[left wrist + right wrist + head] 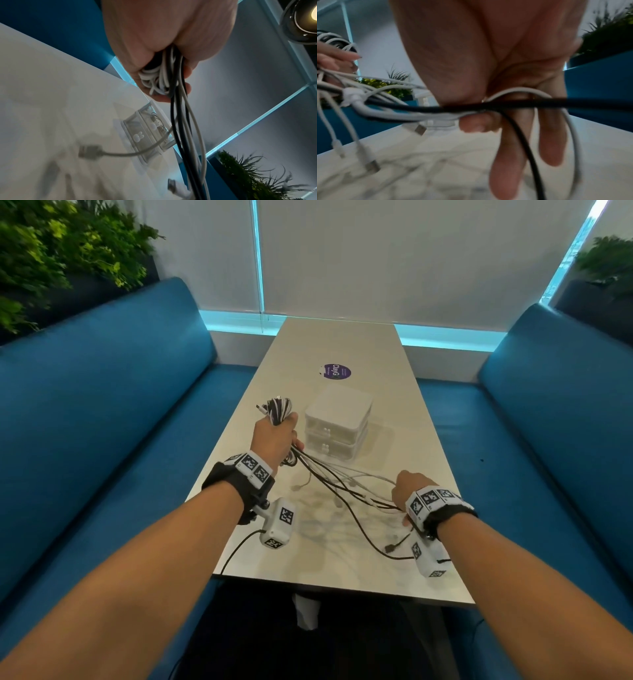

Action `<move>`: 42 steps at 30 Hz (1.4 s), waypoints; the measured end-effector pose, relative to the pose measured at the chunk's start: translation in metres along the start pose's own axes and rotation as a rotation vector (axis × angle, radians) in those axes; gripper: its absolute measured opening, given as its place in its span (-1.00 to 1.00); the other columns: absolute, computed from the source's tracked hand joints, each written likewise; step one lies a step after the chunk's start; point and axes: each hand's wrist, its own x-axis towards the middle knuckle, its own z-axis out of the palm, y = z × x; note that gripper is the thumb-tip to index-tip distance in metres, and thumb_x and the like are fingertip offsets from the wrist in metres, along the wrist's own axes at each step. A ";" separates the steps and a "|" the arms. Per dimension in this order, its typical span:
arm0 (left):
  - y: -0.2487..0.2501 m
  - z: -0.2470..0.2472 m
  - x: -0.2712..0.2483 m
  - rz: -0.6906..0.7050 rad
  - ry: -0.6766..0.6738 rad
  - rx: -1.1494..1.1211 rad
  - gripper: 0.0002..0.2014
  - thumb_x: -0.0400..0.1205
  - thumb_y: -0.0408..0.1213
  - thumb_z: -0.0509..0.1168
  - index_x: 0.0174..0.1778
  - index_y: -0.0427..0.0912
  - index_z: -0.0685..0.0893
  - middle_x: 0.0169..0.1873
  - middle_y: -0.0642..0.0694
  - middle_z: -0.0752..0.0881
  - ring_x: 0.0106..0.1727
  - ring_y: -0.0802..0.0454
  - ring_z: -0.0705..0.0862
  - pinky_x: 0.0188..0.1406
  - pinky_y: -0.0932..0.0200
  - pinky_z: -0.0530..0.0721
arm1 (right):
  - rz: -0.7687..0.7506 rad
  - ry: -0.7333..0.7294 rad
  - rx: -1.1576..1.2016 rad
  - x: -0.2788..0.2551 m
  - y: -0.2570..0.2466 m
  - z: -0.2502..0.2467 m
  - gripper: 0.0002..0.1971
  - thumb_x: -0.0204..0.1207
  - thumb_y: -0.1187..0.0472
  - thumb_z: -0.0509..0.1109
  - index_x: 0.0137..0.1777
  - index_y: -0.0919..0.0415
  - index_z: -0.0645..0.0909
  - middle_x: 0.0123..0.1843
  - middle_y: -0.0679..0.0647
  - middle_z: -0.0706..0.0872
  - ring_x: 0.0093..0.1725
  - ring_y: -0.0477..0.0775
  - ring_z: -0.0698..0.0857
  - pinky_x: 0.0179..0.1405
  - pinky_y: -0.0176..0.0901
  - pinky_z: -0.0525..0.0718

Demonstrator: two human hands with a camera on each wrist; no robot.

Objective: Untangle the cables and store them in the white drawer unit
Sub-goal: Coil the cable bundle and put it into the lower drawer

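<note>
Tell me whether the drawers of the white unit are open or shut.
Shut. In the head view both fronts of the white drawer unit sit flush with its frame, handles facing the person, neither pulled out; the cables remain outside.

Black and white cables (342, 484), white drawer unit (337, 424), blue sofas (102, 392)

Table (346, 344): long and pale, running away toward the window.
Sticker (335, 371): round, purple, lying flat on the table's far half.
Benches (102, 405): blue padded seating down both long sides of the table.
Plants (61, 251): leafy green, behind the left bench; more foliage at far right.
Blinds (411, 258): white, drawn across the window.
Lamp (303, 20): lit, overhead in the left wrist view.
</note>
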 end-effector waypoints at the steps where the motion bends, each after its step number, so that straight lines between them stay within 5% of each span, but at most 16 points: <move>1: 0.000 0.002 0.000 0.004 0.000 0.006 -0.89 0.71 -0.23 0.31 -0.08 -0.18 0.61 -0.61 -0.04 0.53 -0.56 -0.03 0.64 -0.23 -0.07 0.57 | -0.007 -0.014 -0.023 0.001 0.002 0.000 -0.79 0.66 0.19 0.19 0.17 0.26 0.57 -0.12 0.13 0.65 -0.12 0.23 0.68 -0.17 -0.06 0.61; 5: -0.001 0.004 0.002 0.004 0.036 0.020 -0.89 0.70 -0.22 0.31 -0.09 -0.16 0.60 -0.63 -0.02 0.54 -0.56 -0.02 0.61 -0.25 -0.05 0.58 | -0.022 0.045 -0.101 0.001 0.000 -0.011 -0.84 0.64 0.11 0.28 0.10 0.17 0.55 0.00 0.13 0.68 -0.13 0.20 0.65 -0.18 -0.05 0.58; 10: -0.003 -0.005 0.010 0.027 0.129 0.094 -0.86 0.69 -0.19 0.29 -0.14 -0.15 0.57 -0.67 0.01 0.53 -0.57 -0.01 0.61 -0.46 0.18 0.51 | 0.045 0.016 0.124 0.004 0.003 -0.021 -0.76 0.55 0.00 0.42 -0.10 0.17 0.53 -0.07 0.14 0.76 -0.13 0.22 0.75 -0.11 -0.03 0.72; 15: -0.003 -0.014 0.013 0.063 0.166 0.141 -0.83 0.70 -0.23 0.29 -0.20 -0.14 0.54 -0.57 -0.10 0.52 -0.61 0.00 0.56 -0.53 0.21 0.54 | -0.154 -0.026 0.215 0.003 -0.022 -0.022 -0.79 0.50 0.13 0.50 0.07 0.11 0.59 0.04 0.11 0.74 0.00 0.14 0.75 -0.18 -0.16 0.59; 19: 0.001 -0.023 0.020 0.092 0.231 0.179 -0.84 0.70 -0.19 0.29 -0.19 -0.10 0.55 -0.64 -0.04 0.54 -0.58 -0.04 0.59 -0.50 0.14 0.56 | -0.159 -0.009 0.354 -0.005 -0.023 -0.021 -0.76 0.64 -0.05 0.35 0.14 0.06 0.46 -0.10 0.10 0.77 -0.34 0.03 0.81 -0.29 -0.13 0.69; 21: 0.004 -0.024 0.023 0.100 0.241 0.178 -0.86 0.70 -0.18 0.29 -0.15 -0.11 0.56 -0.63 -0.04 0.55 -0.57 -0.03 0.61 -0.50 0.13 0.56 | -0.082 0.022 0.109 -0.007 -0.014 -0.021 -0.71 0.67 -0.03 0.28 0.25 0.14 0.45 0.06 0.17 0.73 -0.12 0.17 0.80 -0.13 -0.03 0.69; 25: 0.006 -0.024 0.026 0.123 0.251 0.180 -0.89 0.70 -0.18 0.30 -0.09 -0.12 0.57 -0.59 -0.05 0.56 -0.57 -0.02 0.61 -0.50 0.15 0.58 | -0.018 -0.072 -0.221 -0.012 0.005 -0.019 -0.45 0.48 -0.08 0.54 0.37 0.16 0.52 0.35 0.13 0.65 0.25 0.26 0.69 0.08 0.02 0.66; 27: 0.004 -0.025 0.026 0.114 0.241 0.194 -0.88 0.70 -0.17 0.30 -0.07 -0.14 0.58 -0.58 -0.06 0.58 -0.57 -0.01 0.62 -0.53 0.19 0.57 | -0.015 -0.092 -0.180 -0.012 0.008 -0.014 -0.23 0.39 -0.26 0.55 0.44 0.23 0.47 0.42 0.16 0.58 0.32 0.26 0.65 0.20 0.03 0.66; 30: -0.001 -0.019 0.021 0.117 0.178 0.239 -0.85 0.70 -0.14 0.30 -0.06 -0.15 0.57 -0.55 -0.06 0.59 -0.59 0.00 0.63 -0.56 0.24 0.51 | -0.078 -0.136 0.010 -0.008 -0.004 -0.015 0.11 0.33 -0.42 0.48 0.65 0.27 0.12 0.58 0.22 0.39 0.51 0.26 0.47 0.41 0.12 0.53; 33: -0.003 -0.006 0.013 0.158 0.111 0.297 -0.83 0.71 -0.14 0.31 -0.12 -0.13 0.55 -0.49 -0.08 0.61 -0.54 -0.05 0.65 -0.57 0.25 0.52 | -0.266 -0.104 0.130 -0.010 -0.024 -0.026 0.03 0.46 -0.28 0.42 0.74 0.16 -0.03 0.73 0.15 0.16 0.66 0.24 0.27 0.59 0.20 0.33; 36: -0.002 0.006 0.007 0.206 0.037 0.311 -0.86 0.71 -0.15 0.32 -0.11 -0.10 0.56 -0.46 -0.05 0.61 -0.41 -0.10 0.66 -0.36 0.17 0.60 | -0.419 -0.099 0.272 -0.015 -0.048 -0.038 -0.12 0.54 -0.17 0.29 0.76 0.02 -0.07 0.78 0.04 0.04 0.72 0.15 0.13 0.66 0.14 0.19; 42: 0.002 0.021 -0.006 0.219 -0.016 0.306 -0.84 0.69 -0.08 0.32 -0.06 -0.10 0.65 -0.41 -0.06 0.69 -0.35 -0.08 0.68 -0.27 0.08 0.69 | -0.556 -0.080 0.460 -0.024 -0.101 -0.043 -0.04 0.37 -0.41 0.38 0.70 -0.03 0.17 0.68 -0.04 0.35 0.61 0.03 0.38 0.60 0.06 0.32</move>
